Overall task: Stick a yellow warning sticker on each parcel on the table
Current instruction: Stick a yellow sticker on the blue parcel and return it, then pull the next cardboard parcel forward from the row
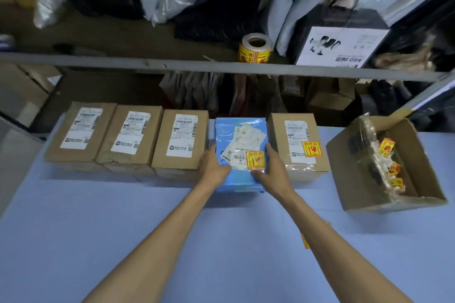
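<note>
Left hand (pixel 213 165) and right hand (pixel 270 167) each grip a side of the blue parcel (pixel 240 135), fingers curled round the edges. It sits in the row on the table (pixel 221 241), sticker (pixel 256 160) already on. The right box (pixel 298 145) looks done too, so I'd say next is a fresh one off the roll (pixel 254 48) for the three bare boxes (pixel 181 140) on the left.

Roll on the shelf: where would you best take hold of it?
Probably by its wall, from above and in front: the roll stands on end at the front edge of the shelf, open core up, so the wall can be pinched between core and outside.
</note>
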A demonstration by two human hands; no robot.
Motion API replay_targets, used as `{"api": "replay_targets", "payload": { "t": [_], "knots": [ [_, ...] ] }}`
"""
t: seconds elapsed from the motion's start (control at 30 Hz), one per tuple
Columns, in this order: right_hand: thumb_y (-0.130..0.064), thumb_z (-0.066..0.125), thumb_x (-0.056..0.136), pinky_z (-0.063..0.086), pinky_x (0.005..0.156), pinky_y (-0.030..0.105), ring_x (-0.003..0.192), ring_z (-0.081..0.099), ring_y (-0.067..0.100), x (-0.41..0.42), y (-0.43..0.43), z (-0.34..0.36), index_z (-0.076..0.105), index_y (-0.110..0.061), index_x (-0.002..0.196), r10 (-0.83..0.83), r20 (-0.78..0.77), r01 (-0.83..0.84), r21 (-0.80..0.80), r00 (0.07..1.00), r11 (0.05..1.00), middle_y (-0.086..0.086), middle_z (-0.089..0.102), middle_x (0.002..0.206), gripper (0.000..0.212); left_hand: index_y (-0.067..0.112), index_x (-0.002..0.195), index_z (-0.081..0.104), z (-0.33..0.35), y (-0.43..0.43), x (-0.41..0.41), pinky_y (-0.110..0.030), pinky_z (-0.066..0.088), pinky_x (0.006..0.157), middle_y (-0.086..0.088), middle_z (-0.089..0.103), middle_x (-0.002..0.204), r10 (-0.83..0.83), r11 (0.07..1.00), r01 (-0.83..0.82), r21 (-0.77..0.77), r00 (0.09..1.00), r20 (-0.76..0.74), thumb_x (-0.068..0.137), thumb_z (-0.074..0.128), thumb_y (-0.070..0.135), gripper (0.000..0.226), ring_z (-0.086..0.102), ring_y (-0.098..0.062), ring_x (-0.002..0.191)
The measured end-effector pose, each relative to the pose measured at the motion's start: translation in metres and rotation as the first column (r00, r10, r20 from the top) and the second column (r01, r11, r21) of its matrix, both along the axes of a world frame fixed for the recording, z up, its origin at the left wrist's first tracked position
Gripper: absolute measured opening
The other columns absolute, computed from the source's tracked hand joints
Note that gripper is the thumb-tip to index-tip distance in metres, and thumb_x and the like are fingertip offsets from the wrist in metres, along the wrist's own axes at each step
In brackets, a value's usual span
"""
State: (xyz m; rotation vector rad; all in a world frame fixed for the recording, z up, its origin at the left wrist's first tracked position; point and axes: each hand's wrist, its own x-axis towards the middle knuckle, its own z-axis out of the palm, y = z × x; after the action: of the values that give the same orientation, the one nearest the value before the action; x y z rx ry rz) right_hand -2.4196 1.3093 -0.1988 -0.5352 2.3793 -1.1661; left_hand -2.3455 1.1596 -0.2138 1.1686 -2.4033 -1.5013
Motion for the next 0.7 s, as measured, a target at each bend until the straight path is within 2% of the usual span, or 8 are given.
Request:
{"api": "replay_targets", "payload": {
  "t": [0.07, 0.17, 0.3, 0.4, 0.47, 0.6, 0.7],
  "knots": [
    [0.000, 0.069, 0.078, 0.046, 0.090, 0.033, 0.116, 0.052, 0.024, -0.015, -0.007, -0.011, 0.041, -0.019, 0.123, 0.040, -0.059, -0.040, 0.007, 0.997, 0.999, 0.001, 0.052, 0.121, 0.056, 0.022, 0.127, 0.050, -0.004, -0.003, -0.017, -0.030, 0.050, 0.084, 0.000, 0.063, 0.119, -0.020, 0.999, 0.020, -0.032, 1.000, -0.013, 0.080, 0.066, 0.003, 0.053, 0.060, -0.022, 0.105],
    [-0.004, 0.070, 0.081, 0.043, 0.095, 0.033, 0.121, 0.047, 0.026, -0.034, -0.014, -0.027, 0.035, -0.004, 0.134, 0.079, -0.084, -0.068, 0.119, 0.993, 0.991, 0.012, 0.047, 0.130, 0.063, 0.022, 0.129, 0.048, -0.017, -0.008, -0.034, -0.025, 0.045, 0.081, 0.002, 0.062, 0.122, -0.056, 0.998, 0.056, -0.037, 0.998, -0.004, 0.083, 0.063, 0.000, 0.054, 0.058, -0.017, 0.108],
    [-0.012, 0.068, 0.086, 0.036, 0.110, 0.037, 0.139, 0.032, 0.031, -0.043, -0.016, -0.040, 0.013, 0.002, 0.149, 0.183, -0.032, -0.166, 0.296, 0.982, 0.941, 0.017, 0.026, 0.152, 0.085, 0.021, 0.132, 0.041, -0.038, -0.007, -0.040, -0.038, 0.050, 0.092, -0.003, 0.055, 0.128, -0.081, 0.993, 0.090, -0.072, 0.989, 0.123, 0.082, 0.066, 0.003, 0.059, 0.055, -0.022, 0.116],
    [-0.009, 0.065, 0.089, 0.034, 0.107, 0.033, 0.140, 0.031, 0.031, -0.041, -0.018, -0.042, 0.002, 0.002, 0.151, 0.177, -0.018, -0.160, 0.350, 0.984, 0.923, 0.017, 0.015, 0.157, 0.090, 0.017, 0.143, 0.029, -0.042, -0.007, -0.040, -0.040, 0.046, 0.098, -0.006, 0.045, 0.136, -0.126, 0.987, 0.142, -0.080, 0.976, 0.180, 0.085, 0.065, 0.007, 0.069, 0.049, -0.023, 0.122],
    [-0.008, 0.065, 0.088, 0.036, 0.104, 0.035, 0.136, 0.035, 0.035, -0.036, -0.020, -0.038, 0.010, 0.003, 0.150, 0.169, -0.069, -0.130, 0.386, 0.983, 0.913, 0.019, 0.017, 0.154, 0.084, 0.013, 0.144, 0.026, -0.035, -0.006, -0.037, -0.035, 0.044, 0.099, -0.008, 0.042, 0.140, -0.149, 0.983, 0.167, -0.080, 0.970, 0.193, 0.087, 0.065, 0.010, 0.070, 0.047, -0.022, 0.125],
    [-0.008, 0.064, 0.083, 0.038, 0.106, 0.041, 0.135, 0.030, 0.037, -0.023, -0.027, -0.022, 0.040, 0.002, 0.135, 0.251, -0.325, -0.062, 0.495, 0.912, 0.867, 0.022, 0.025, 0.151, 0.058, 0.010, 0.143, 0.031, -0.011, -0.001, -0.025, -0.021, 0.030, 0.100, -0.006, 0.035, 0.142, -0.195, 0.966, 0.213, -0.145, 0.972, 0.130, 0.087, 0.064, 0.011, 0.065, 0.038, -0.019, 0.131],
    [-0.012, 0.058, 0.089, 0.042, 0.096, 0.042, 0.127, 0.039, 0.034, -0.007, -0.043, -0.006, 0.047, -0.001, 0.131, 0.260, -0.313, -0.108, 0.429, 0.913, 0.897, 0.016, 0.041, 0.140, 0.045, 0.010, 0.133, 0.047, 0.008, -0.013, -0.001, -0.022, 0.031, 0.098, -0.007, 0.044, 0.135, -0.092, 0.967, 0.095, -0.238, 0.995, 0.025, 0.088, 0.061, 0.010, 0.047, 0.043, -0.022, 0.126]
  ]
}}
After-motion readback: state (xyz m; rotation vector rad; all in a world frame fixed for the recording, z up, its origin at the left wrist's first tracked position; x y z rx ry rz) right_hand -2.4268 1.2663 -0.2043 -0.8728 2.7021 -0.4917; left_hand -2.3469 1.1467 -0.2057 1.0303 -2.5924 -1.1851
